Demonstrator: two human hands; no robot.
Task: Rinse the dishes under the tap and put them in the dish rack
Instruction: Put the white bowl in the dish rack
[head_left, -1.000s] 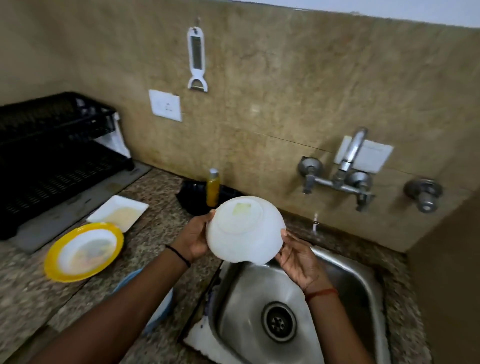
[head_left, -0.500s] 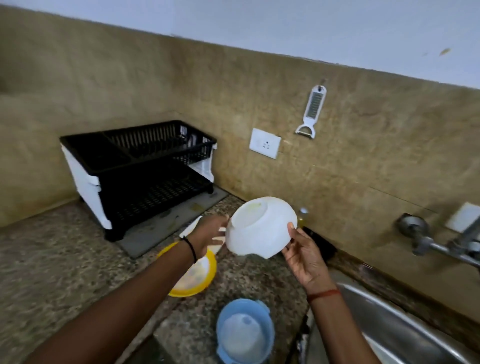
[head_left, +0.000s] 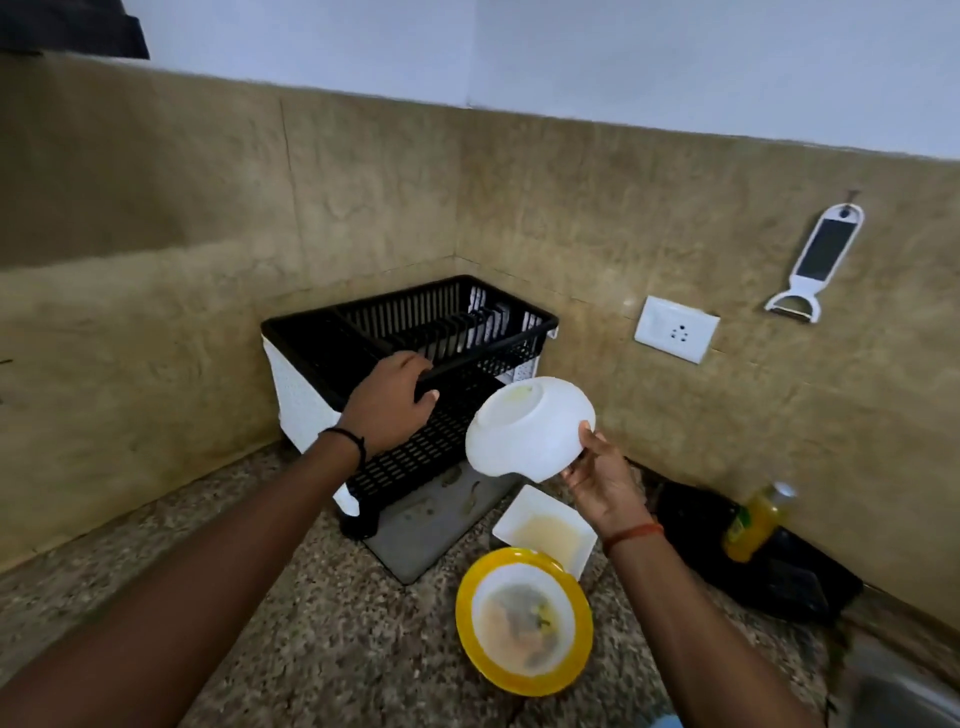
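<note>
- While the right hand (head_left: 602, 483) pinches the white bowl (head_left: 530, 428) by its rim, the bowl hangs tilted, base up, just in front of the dish rack (head_left: 415, 332).
- Left hand (head_left: 389, 402): fingers curled round the rack's front rail.
- Yellow-rimmed plate (head_left: 524, 621) and square white dish (head_left: 545, 530), both soiled, lie on the counter (head_left: 322, 623).

White bowl (head_left: 530, 426) (inverted) before black rack (head_left: 441, 332)
</note>
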